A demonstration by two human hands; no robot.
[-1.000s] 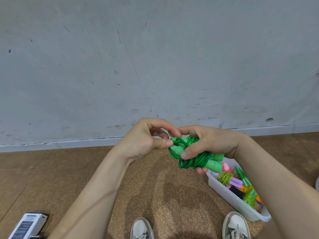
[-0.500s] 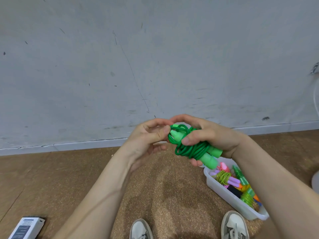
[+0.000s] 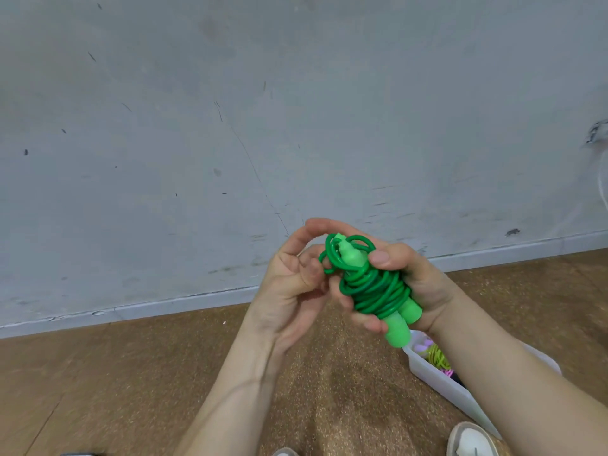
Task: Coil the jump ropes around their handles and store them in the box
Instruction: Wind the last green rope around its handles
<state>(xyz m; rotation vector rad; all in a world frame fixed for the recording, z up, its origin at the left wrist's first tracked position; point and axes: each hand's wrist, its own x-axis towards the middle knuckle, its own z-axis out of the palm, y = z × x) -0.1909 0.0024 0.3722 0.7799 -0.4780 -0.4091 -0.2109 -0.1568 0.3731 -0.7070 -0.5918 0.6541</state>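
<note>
A green jump rope is wound in many turns around its two light green handles, and the bundle stands nearly upright in front of me. My right hand grips the bundle from the right, thumb pressed on the upper coils. My left hand is at the bundle's upper left; its curled fingers pinch a loose loop near the handle tips. The white plastic box sits on the floor at lower right, mostly hidden by my right forearm. A yellow-green coiled rope and something pink show inside it.
The brown floor meets a grey scuffed wall along a pale baseboard. My two shoes show at the bottom edge, close to the box. A white cable hangs at the far right edge.
Both hands have lifted the bundle and turned it more upright. My left hand has moved its fingers from the handle tip onto the loose loop at the top.
</note>
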